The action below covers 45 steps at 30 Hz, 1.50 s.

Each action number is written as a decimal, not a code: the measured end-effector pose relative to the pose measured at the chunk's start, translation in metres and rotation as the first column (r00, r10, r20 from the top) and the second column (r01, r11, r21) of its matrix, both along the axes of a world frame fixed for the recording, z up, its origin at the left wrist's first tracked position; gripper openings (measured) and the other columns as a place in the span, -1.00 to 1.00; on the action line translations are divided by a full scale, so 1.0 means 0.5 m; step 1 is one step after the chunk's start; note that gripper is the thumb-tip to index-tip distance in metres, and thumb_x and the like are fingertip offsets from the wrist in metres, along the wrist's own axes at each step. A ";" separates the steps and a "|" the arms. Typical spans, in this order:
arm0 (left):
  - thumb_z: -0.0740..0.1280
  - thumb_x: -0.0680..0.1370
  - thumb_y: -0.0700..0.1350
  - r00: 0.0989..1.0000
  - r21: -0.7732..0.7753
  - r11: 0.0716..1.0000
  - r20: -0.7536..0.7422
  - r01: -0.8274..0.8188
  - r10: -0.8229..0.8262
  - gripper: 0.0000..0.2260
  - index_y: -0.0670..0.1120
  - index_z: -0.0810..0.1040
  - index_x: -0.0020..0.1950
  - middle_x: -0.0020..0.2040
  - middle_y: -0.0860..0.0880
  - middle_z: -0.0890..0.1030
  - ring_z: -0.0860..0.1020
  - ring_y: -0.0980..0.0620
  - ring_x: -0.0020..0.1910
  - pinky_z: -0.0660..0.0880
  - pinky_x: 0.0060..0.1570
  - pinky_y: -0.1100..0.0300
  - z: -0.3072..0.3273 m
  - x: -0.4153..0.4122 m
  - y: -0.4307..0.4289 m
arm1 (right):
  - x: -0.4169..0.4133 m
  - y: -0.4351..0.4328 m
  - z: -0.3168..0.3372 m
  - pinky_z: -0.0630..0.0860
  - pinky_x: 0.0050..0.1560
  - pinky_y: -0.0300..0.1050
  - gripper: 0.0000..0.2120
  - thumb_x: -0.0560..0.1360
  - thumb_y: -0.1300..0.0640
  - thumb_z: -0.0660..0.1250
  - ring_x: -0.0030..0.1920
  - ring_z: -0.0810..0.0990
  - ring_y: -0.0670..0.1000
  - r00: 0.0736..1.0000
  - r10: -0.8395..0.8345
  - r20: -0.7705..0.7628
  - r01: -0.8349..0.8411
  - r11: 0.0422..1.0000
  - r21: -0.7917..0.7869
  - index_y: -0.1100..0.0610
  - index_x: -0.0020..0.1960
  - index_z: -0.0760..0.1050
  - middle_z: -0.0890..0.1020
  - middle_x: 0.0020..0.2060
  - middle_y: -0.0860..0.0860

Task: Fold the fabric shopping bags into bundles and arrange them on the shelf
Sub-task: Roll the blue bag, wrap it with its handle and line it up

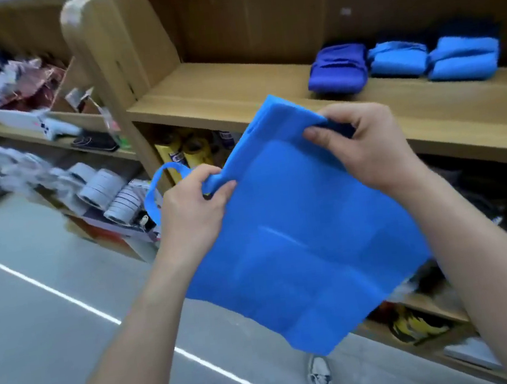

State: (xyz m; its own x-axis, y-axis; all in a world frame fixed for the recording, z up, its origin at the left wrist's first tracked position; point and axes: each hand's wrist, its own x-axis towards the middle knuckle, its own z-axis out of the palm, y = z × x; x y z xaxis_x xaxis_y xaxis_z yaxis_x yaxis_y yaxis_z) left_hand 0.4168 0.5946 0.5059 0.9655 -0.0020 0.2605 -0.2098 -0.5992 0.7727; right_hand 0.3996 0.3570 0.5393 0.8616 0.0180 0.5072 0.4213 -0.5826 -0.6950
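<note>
Blue fabric bag (pixel 300 249) hanging diagonally, folded top edge upward, pinched by left hand (pixel 191 208) and right hand (pixel 363 144).

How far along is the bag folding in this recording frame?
Done: a purple bundle, a middle blue bundle and a right blue bundle lie in a row on the shelf. In hand: the left hand and right hand pinch a blue bag, only one edge turned over. Left: finish folding it and shelve it.
</note>
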 end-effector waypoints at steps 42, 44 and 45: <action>0.17 0.56 0.16 0.716 0.613 0.450 -0.293 0.650 -0.634 -0.71 0.09 0.63 0.06 -0.07 0.11 0.68 0.60 0.06 -0.01 0.49 0.01 0.04 0.135 0.610 0.239 | 0.295 0.064 0.021 0.46 -0.17 -0.35 -0.76 0.50 0.20 0.41 -0.25 0.55 -0.27 0.864 -0.347 -0.364 0.317 0.938 -0.142 -0.12 -0.21 0.66 0.67 -0.31 -0.15; 0.17 0.49 0.25 0.726 0.531 0.531 -0.271 0.660 -0.632 -0.62 -0.03 0.58 -0.13 -0.28 -0.01 0.62 0.58 0.01 -0.22 0.50 -0.14 -0.04 0.141 0.617 0.243 | 0.303 0.069 0.015 0.38 -0.29 -0.42 -0.85 0.48 0.20 0.44 -0.35 0.51 -0.28 0.836 -0.453 -0.311 0.456 0.888 -0.068 0.00 -0.23 0.61 0.62 -0.39 -0.17; 0.20 0.51 0.28 0.760 0.543 0.569 -0.227 0.618 -0.608 -0.60 -0.03 0.57 -0.14 -0.29 -0.03 0.61 0.57 -0.03 -0.22 0.50 -0.16 -0.06 0.136 0.620 0.238 | 0.310 0.073 0.011 0.39 -0.25 -0.45 -0.92 0.46 0.18 0.47 -0.30 0.54 -0.29 0.806 -0.519 -0.283 0.524 0.849 -0.066 0.03 -0.16 0.61 0.65 -0.32 -0.18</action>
